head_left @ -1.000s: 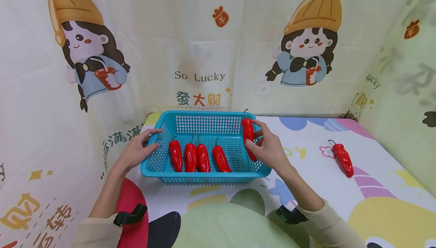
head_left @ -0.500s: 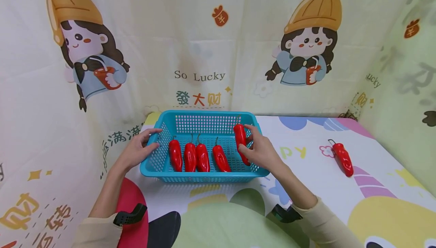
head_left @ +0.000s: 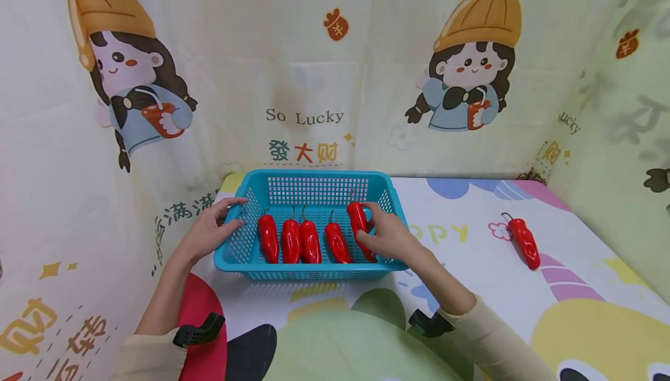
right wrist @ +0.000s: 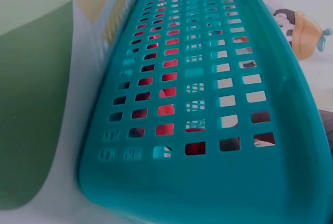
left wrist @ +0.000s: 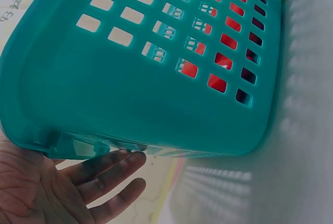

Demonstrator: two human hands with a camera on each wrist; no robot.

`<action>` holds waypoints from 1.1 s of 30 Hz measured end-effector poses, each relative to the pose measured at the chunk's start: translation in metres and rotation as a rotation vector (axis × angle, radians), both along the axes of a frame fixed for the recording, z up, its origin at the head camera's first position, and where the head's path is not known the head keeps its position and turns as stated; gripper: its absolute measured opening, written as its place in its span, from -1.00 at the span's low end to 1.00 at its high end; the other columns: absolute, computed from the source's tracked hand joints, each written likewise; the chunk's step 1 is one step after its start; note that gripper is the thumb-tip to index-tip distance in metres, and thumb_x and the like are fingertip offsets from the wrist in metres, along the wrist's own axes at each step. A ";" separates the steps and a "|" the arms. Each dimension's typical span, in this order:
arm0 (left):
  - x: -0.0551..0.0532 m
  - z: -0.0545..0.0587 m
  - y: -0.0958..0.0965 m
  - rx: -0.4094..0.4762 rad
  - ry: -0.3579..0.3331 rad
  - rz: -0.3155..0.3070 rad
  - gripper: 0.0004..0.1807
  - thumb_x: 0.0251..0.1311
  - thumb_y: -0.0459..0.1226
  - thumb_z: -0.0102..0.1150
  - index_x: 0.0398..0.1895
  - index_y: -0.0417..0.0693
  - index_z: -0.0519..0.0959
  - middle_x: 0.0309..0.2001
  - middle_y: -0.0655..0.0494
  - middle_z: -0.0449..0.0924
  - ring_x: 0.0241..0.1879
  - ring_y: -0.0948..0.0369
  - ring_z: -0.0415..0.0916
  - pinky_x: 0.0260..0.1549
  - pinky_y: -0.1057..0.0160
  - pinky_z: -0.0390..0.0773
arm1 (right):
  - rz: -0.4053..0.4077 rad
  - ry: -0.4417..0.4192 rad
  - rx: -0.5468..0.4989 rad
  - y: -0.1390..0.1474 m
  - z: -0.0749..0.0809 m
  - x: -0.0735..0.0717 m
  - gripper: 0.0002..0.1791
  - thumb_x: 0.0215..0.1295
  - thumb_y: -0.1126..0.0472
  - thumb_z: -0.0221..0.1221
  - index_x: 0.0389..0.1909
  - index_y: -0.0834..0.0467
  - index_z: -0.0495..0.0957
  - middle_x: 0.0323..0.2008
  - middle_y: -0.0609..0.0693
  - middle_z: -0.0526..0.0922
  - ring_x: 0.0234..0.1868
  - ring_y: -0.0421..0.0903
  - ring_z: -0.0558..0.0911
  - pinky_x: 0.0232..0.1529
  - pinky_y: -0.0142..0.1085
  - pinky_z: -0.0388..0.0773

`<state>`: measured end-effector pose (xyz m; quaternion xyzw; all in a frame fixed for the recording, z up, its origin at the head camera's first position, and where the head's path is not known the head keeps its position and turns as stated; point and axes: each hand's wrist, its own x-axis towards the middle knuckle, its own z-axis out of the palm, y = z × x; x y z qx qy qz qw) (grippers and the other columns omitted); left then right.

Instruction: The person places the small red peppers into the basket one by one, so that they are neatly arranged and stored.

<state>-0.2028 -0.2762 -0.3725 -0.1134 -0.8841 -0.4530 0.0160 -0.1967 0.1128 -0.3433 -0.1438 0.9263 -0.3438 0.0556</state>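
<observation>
A blue-green plastic basket (head_left: 314,273) with perforated walls stands on the table, and several glossy red chili peppers (head_left: 310,242) lie side by side in it. My right hand (head_left: 387,234) reaches over the basket's right end and holds another red chili pepper (head_left: 357,223) between thumb and fingers, low inside, with its stem end toward the back. At the left end my left hand (head_left: 209,231) rests against the rim, its fingers (left wrist: 112,174) fairly straight and slightly spread along the outer wall in the left wrist view. The right wrist view shows only the basket's outside (right wrist: 208,187), without the hand.
One more red chili pepper (head_left: 523,244) lies on the patterned tablecloth (head_left: 450,253) to the right of the basket. A printed cloth wall (head_left: 377,148) rises close behind the basket, and further cloth walls (head_left: 63,195) stand at both sides.
My right hand has moved left and down with the chili pepper, from the basket's right rim to low inside beside the others. The left hand and basket have stayed put.
</observation>
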 end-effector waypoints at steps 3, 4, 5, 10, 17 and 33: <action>0.000 -0.001 0.000 -0.004 -0.002 0.000 -0.39 0.41 -0.33 0.15 0.50 -0.15 0.31 0.26 -0.41 0.46 0.06 -0.21 0.55 -0.16 0.06 0.73 | -0.007 -0.026 0.030 -0.003 -0.002 -0.002 -0.06 0.15 0.22 0.39 0.53 0.23 0.15 -0.04 0.20 0.67 -0.38 -0.10 0.66 -0.45 -0.30 0.70; -0.001 -0.001 0.000 -0.006 -0.001 0.000 -0.39 0.41 -0.33 0.15 0.50 -0.15 0.31 0.26 -0.41 0.46 0.06 -0.21 0.55 -0.16 0.07 0.73 | -0.009 -0.033 0.038 -0.004 -0.002 -0.003 -0.06 0.15 0.22 0.39 0.52 0.22 0.16 -0.04 0.19 0.67 -0.36 -0.09 0.65 -0.44 -0.30 0.70; -0.001 -0.001 0.000 -0.007 0.001 -0.002 -0.40 0.41 -0.33 0.15 0.50 -0.15 0.31 0.26 -0.41 0.46 0.06 -0.21 0.55 -0.16 0.07 0.73 | -0.009 -0.041 0.043 -0.005 -0.003 -0.003 -0.06 0.15 0.21 0.40 0.52 0.22 0.16 -0.04 0.19 0.68 -0.35 -0.09 0.65 -0.43 -0.29 0.70; -0.002 -0.001 0.000 -0.005 0.010 -0.002 -0.40 0.41 -0.31 0.16 0.49 -0.15 0.32 0.26 -0.40 0.46 0.05 -0.19 0.55 -0.16 0.11 0.73 | -0.001 -0.100 0.044 -0.007 -0.004 -0.007 -0.06 0.16 0.21 0.39 0.52 0.24 0.14 -0.16 0.13 0.68 -0.45 -0.09 0.66 -0.42 -0.27 0.70; -0.002 0.001 -0.001 -0.004 0.016 -0.001 -0.39 0.40 -0.32 0.17 0.49 -0.15 0.32 0.27 -0.40 0.44 0.07 -0.22 0.54 -0.16 0.07 0.74 | 0.073 -0.170 0.144 -0.009 -0.007 -0.010 -0.21 0.35 0.21 0.28 0.49 0.35 0.17 -0.42 0.03 0.66 -0.52 -0.12 0.66 -0.36 -0.29 0.70; 0.000 0.000 0.001 -0.008 0.006 0.015 -0.38 0.39 -0.32 0.18 0.50 -0.14 0.31 0.28 -0.39 0.44 0.07 -0.21 0.54 -0.18 0.08 0.73 | 0.078 -0.143 0.207 -0.012 -0.010 -0.008 -0.36 0.33 0.18 0.31 0.37 0.30 0.36 -0.20 0.12 0.69 -0.39 -0.10 0.66 -0.29 -0.21 0.74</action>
